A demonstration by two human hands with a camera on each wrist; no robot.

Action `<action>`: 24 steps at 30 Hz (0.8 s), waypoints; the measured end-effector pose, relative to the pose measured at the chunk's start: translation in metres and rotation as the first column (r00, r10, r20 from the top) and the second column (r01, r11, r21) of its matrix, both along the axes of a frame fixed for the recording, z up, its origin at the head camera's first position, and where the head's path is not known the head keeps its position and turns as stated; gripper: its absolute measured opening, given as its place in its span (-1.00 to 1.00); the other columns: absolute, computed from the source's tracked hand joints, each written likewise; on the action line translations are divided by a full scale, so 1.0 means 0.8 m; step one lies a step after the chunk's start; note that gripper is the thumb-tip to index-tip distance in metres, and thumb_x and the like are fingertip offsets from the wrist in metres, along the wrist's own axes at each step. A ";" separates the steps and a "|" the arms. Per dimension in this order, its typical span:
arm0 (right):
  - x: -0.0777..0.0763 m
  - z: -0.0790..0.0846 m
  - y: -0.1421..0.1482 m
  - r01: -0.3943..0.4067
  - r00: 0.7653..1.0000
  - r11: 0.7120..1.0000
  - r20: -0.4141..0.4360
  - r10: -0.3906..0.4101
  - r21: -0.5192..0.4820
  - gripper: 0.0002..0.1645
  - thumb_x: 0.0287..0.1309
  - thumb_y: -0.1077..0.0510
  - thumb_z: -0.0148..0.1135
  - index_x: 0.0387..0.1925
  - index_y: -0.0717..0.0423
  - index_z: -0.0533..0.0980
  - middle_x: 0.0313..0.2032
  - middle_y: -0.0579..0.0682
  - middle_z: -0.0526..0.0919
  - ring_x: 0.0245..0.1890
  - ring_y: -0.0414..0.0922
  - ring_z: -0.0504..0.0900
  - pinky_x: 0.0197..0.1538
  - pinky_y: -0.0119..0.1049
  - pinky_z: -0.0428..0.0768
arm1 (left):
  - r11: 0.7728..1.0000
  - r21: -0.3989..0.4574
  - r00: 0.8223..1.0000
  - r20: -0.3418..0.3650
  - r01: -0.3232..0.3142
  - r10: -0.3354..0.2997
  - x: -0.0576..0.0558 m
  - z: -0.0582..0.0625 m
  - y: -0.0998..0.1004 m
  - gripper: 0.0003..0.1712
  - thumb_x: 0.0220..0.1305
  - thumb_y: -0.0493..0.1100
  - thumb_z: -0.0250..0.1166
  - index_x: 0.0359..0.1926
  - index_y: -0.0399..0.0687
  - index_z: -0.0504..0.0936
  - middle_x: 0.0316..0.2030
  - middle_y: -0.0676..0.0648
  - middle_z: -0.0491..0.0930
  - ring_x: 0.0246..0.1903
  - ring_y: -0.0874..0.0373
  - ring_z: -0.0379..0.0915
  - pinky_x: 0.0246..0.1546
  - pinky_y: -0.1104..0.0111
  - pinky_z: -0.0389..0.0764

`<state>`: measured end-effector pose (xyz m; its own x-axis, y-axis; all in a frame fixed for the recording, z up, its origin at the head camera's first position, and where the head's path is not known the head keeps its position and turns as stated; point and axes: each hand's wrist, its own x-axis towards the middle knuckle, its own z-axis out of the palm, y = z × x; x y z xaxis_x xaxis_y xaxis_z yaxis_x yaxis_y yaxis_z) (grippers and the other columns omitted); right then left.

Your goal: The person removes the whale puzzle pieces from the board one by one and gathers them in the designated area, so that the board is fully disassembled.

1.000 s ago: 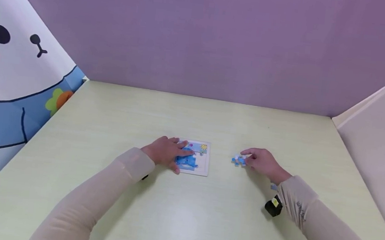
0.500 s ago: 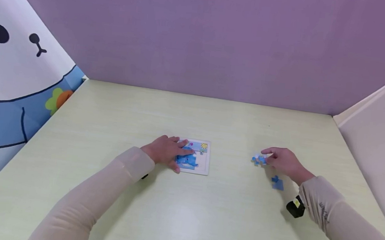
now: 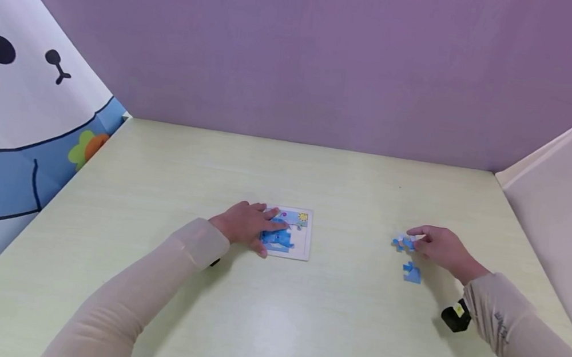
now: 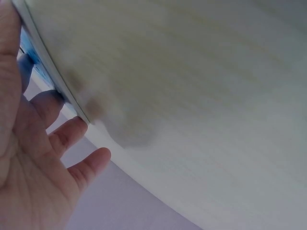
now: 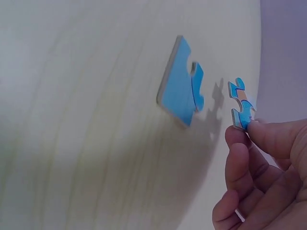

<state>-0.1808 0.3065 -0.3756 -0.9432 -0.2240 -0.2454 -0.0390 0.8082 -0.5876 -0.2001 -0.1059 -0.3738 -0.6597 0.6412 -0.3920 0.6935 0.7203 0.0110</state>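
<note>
Right wrist view: a small blue puzzle piece [image 5: 240, 104] is pinched between the fingertips [image 5: 236, 139] of the right hand [image 3: 439, 248], just above the table [image 3: 304, 312], near a loose blue piece [image 5: 181, 81]. The puzzle board [image 3: 297, 238] is pressed flat by the left hand [image 3: 246, 226], fingers extended.

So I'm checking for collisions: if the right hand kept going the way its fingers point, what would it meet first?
The right hand, pinching a puzzle piece, points left across the bare table. Probably the puzzle board under the left hand comes first; the loose blue piece lies off that line.
</note>
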 end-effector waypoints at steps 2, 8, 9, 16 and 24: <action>0.002 0.000 0.005 0.005 1.000 1.000 0.008 -0.005 -0.003 -0.60 0.24 0.30 0.09 0.06 0.46 0.44 -0.38 0.10 0.66 -0.43 -0.10 0.59 -0.36 -0.23 0.49 | 1.000 -0.002 1.000 -0.002 -0.001 0.001 0.001 0.000 0.000 -0.09 0.15 0.33 0.25 0.46 0.23 0.17 0.44 -0.14 0.10 0.35 -0.22 0.09 0.17 -0.09 0.30; 0.005 -0.001 0.014 0.021 0.999 1.000 0.031 -0.021 -0.003 -0.59 0.24 0.29 0.09 0.07 0.48 0.43 -0.51 -0.06 0.58 -0.50 -0.13 0.48 -0.44 -0.25 0.40 | 1.000 0.008 1.000 -0.010 0.003 -0.003 0.002 0.000 -0.002 -0.09 0.15 0.33 0.25 0.45 0.21 0.19 0.43 -0.15 0.11 0.34 -0.22 0.11 0.16 -0.10 0.31; 0.005 -0.001 0.015 0.028 0.999 1.000 0.036 -0.028 -0.005 -0.59 0.24 0.29 0.09 0.07 0.47 0.43 -0.52 -0.08 0.57 -0.50 -0.14 0.47 -0.45 -0.26 0.39 | 1.000 0.009 1.000 -0.012 0.004 -0.004 0.002 0.000 -0.002 -0.09 0.15 0.33 0.25 0.45 0.20 0.19 0.43 -0.16 0.11 0.34 -0.22 0.11 0.16 -0.09 0.32; 0.003 -0.005 0.020 0.048 0.997 0.999 0.066 -0.046 -0.018 -0.59 0.23 0.30 0.09 0.06 0.49 0.43 -0.60 -0.10 0.48 -0.52 -0.15 0.43 -0.43 -0.29 0.36 | 1.000 0.013 1.000 -0.004 -0.006 0.006 0.002 0.000 -0.001 -0.10 0.15 0.32 0.26 0.45 0.21 0.18 0.43 -0.14 0.10 0.35 -0.21 0.09 0.17 -0.08 0.30; 0.000 -0.008 0.023 0.045 0.992 0.999 0.115 -0.044 -0.005 -0.57 0.23 0.27 0.09 0.07 0.48 0.44 -0.60 -0.11 0.46 -0.51 -0.14 0.41 -0.41 -0.30 0.36 | 1.000 0.012 1.000 -0.006 -0.008 0.008 0.001 -0.006 0.003 -0.10 0.16 0.32 0.25 0.46 0.24 0.17 0.44 -0.12 0.10 0.35 -0.20 0.09 0.18 -0.08 0.29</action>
<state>-0.1807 0.3248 -0.3818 -0.9179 -0.1849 -0.3510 0.0649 0.8029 -0.5925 -0.1996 -0.1039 -0.3785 -0.6672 0.6402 -0.3808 0.6876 0.7259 0.0156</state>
